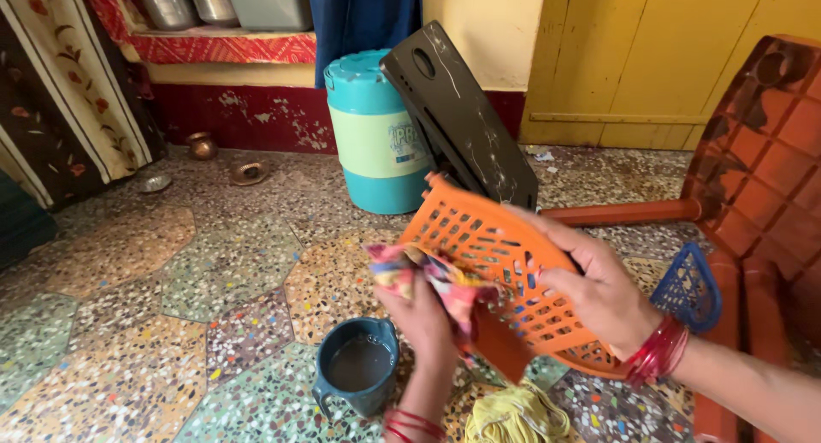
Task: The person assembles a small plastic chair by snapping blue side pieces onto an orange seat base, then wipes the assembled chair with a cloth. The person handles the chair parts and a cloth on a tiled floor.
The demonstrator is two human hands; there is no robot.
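Grip | your right hand (603, 302) clasps the orange slotted plastic basket (496, 272) held tilted over the floor | left hand (423, 319) pinches a multicoloured cloth (428, 280) against it, likely damp | risk: basket slipping onto the blue mug of water (359, 366) below, spilling it.

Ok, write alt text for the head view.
The right hand holds an orange perforated plastic tray while the left hand presses a multicoloured cloth against it. Below sits a blue mug of water on a speckled mosaic floor.
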